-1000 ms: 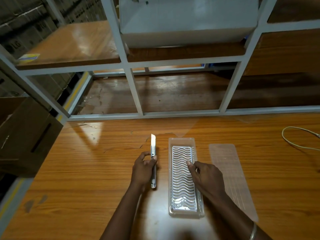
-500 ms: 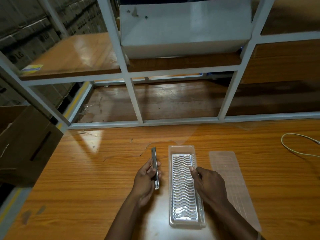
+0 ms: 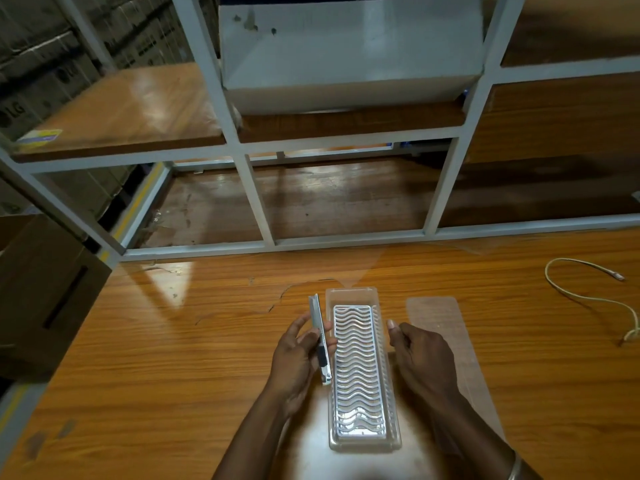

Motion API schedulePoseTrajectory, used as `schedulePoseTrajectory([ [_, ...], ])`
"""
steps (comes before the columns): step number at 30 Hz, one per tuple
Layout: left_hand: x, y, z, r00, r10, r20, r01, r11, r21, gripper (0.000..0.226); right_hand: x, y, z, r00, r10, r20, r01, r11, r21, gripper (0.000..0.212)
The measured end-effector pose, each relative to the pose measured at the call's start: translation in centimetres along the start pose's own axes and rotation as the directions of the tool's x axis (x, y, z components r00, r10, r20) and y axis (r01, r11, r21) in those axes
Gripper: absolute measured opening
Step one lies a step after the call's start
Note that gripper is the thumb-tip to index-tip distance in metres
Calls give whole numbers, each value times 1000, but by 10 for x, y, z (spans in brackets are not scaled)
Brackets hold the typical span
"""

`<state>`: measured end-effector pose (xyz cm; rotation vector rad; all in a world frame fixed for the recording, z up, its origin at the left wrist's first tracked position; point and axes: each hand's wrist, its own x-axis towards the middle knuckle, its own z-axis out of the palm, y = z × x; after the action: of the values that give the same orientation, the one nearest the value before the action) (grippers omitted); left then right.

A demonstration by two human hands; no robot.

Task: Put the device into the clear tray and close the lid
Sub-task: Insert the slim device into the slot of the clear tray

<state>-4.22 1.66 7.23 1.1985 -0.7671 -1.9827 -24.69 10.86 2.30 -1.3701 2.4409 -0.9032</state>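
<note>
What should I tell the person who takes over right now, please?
Left hand: holds the thin device on its edge, just left of the clear tray.
Right hand: empty, at the tray's right wall.
Tray: open on the table, wavy insert inside.
Lid: flat on the table, right of the tray.
Done: device picked up.
Left: lay the device in, close the lid.

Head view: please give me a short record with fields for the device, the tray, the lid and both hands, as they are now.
device: slim silver device, held on edge, left of the tray
clear tray: on the table, open, wavy ribbed insert inside
lid: clear sheet lying flat, right of the tray
left hand: grips the device
right hand: at the tray's right edge, holds nothing
cable: far right on the table
</note>
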Motion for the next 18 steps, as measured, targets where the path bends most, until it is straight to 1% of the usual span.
schedulePoseTrajectory([
  [2,0,-3,4,1000,-2,-5,3,997,74,25,0,2,-2,1000,4,-8,-4,1000,-2,76],
  [6,-4,-10,16,1000,23,8,-24,955,295,24,-1,2,-7,1000,12,-20,-12,1000,-23,70],
  [8,-5,-14,21,999,39,25,-45,934,353,21,0,4,-8,1000,23,-16,-23,999,-26,70],
  [11,0,-22,23,994,110,29,-110,877,468,16,0,5,-8,999,25,-27,-25,999,-34,72],
  [12,2,-25,24,988,150,26,-141,836,530,13,0,4,-8,999,27,-32,-28,999,-34,73],
  [15,11,-34,28,966,255,39,-199,644,739,8,0,5,-9,998,43,-45,-44,999,-27,76],
  [18,17,-44,37,968,245,55,-172,488,856,15,-1,10,-9,997,61,-55,-61,998,-7,81],
])
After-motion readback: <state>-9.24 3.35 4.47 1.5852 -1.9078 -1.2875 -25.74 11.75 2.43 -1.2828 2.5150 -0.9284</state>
